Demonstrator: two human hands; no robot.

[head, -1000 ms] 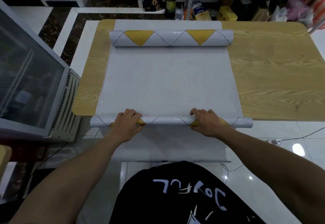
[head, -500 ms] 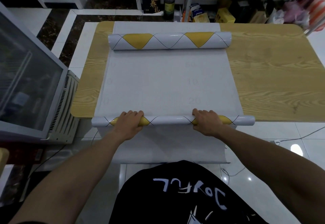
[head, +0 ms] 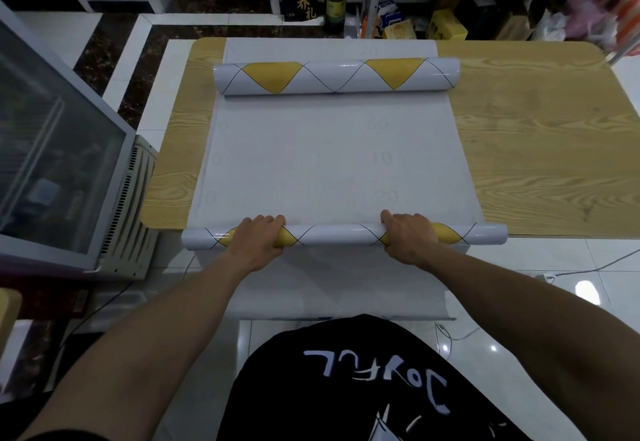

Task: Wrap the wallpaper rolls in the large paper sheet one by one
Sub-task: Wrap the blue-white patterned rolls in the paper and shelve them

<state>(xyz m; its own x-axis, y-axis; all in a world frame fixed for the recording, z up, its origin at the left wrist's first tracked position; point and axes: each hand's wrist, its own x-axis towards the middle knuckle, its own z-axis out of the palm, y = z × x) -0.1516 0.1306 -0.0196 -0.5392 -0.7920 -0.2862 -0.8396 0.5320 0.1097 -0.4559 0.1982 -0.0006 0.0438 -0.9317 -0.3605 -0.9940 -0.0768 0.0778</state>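
Observation:
A large pale grey paper sheet (head: 332,160) lies lengthwise on the wooden table (head: 540,150), its near end hanging over the front edge. A thin wallpaper roll (head: 339,234), white with yellow diamonds, lies across the sheet at the table's front edge. My left hand (head: 258,241) grips its left part and my right hand (head: 408,238) grips its right part, fingers curled over the top. A thicker roll (head: 336,75) of the same pattern lies across the sheet's far end.
A glass-fronted cabinet (head: 52,150) stands close on the left. Boxes, a dark bag and shelving crowd the floor behind the table. Cables run over the white tiles at the right. Bare wood lies to the right of the sheet.
The near roll has shifted slightly forward at the table edge under both hands. The view has tilted a little, so the far roll sits lower in frame.

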